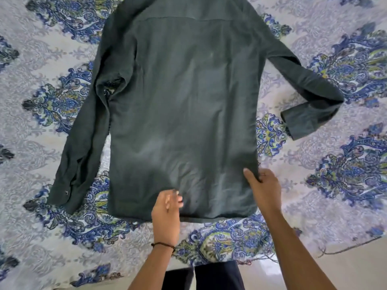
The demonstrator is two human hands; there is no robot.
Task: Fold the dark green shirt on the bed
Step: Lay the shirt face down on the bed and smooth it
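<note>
The dark green shirt (182,105) lies back-up and spread flat on the bed, collar at the far end, hem nearest me. Its left sleeve (79,143) runs down beside the body; the right sleeve (310,88) stretches out and bends back at the cuff. My left hand (167,210) rests on the cloth near the hem's middle, blurred, fingers loosely apart, holding nothing. My right hand (261,185) pinches the shirt's lower right side edge, thumb on top of the fabric.
A bedsheet (335,185) with blue and green paisley print covers the bed. The bed's near edge (272,258) runs in front of my dark trousers (209,277), with pale floor at the lower right.
</note>
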